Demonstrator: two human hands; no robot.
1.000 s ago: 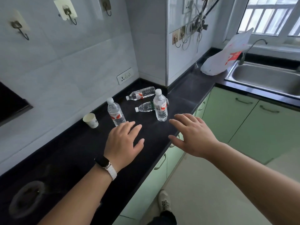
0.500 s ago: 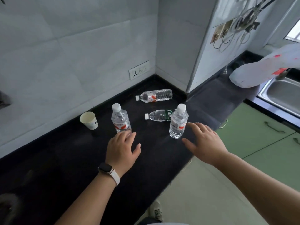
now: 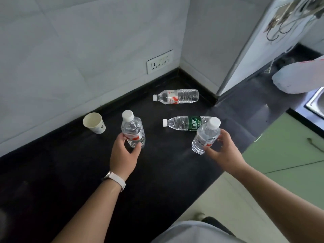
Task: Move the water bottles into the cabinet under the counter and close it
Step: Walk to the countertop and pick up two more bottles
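Several clear water bottles are on the black counter point(image 3: 157, 172). My left hand point(image 3: 123, 155) grips an upright red-labelled bottle point(image 3: 132, 129) low on its body. My right hand point(image 3: 221, 151) grips a second upright red-labelled bottle point(image 3: 206, 135), thumb on its near side. Behind that one a green-labelled bottle point(image 3: 184, 123) lies on its side. A red-labelled bottle point(image 3: 177, 96) lies on its side further back, near the wall corner. Green cabinet doors point(image 3: 287, 155) under the counter are shut at the right.
A white paper cup point(image 3: 94, 123) stands by the wall, left of my left hand. A wall socket point(image 3: 159, 61) sits above the counter. A white plastic bag point(image 3: 301, 78) and the sink's edge point(image 3: 315, 102) are at the far right. Pale floor lies below.
Both hands have moved forward from hovering open over the counter and closed round the two upright bottles. The view has dropped closer to the counter.
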